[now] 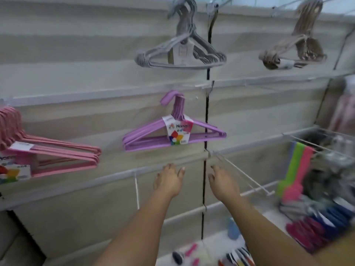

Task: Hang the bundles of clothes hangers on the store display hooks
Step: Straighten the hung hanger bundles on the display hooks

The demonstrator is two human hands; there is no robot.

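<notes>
Overhead, purple hangers (172,134) hang on the slatted wall (76,64); each hand's grip, left (169,180) and right (222,182), spread, empty.

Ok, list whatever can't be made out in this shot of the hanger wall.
- Pink hanger bundle: cut off by the left edge of the head view, and its label is unreadable.
- Goods at lower right: smeared by motion blur, so they cannot be identified.
- Purple hanger bundle: the small print on its label is too blurred to read.
- Left hand and right hand: palms face away; both appear empty.
</notes>
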